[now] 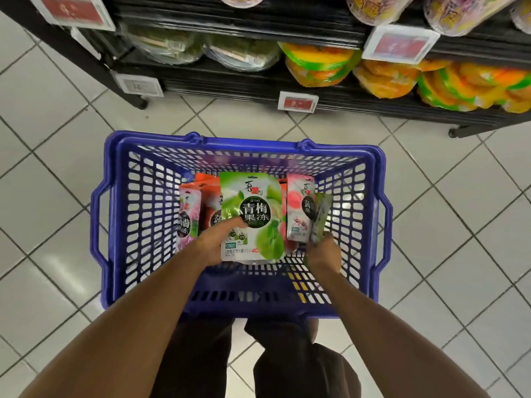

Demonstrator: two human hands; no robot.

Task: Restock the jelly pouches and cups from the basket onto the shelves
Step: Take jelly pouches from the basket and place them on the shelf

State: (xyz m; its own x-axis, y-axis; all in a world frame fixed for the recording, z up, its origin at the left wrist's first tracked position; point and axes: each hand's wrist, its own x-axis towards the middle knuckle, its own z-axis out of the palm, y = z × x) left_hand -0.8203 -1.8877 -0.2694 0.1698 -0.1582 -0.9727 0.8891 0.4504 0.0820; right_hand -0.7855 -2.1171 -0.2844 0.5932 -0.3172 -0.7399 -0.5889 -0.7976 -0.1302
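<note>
Green pouch point(253, 216) clamped in the left grip point(218, 243); right grip point(322, 251) seemingly pinches an edge-on pouch point(321, 218).

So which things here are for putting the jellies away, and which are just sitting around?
For the job: green pouch in the left hand; sideways pouch in the right hand; pink pouch and red pouch in the basket; shelves.
Just there: price tags; orange packs already shelved; floor tiles.
</note>
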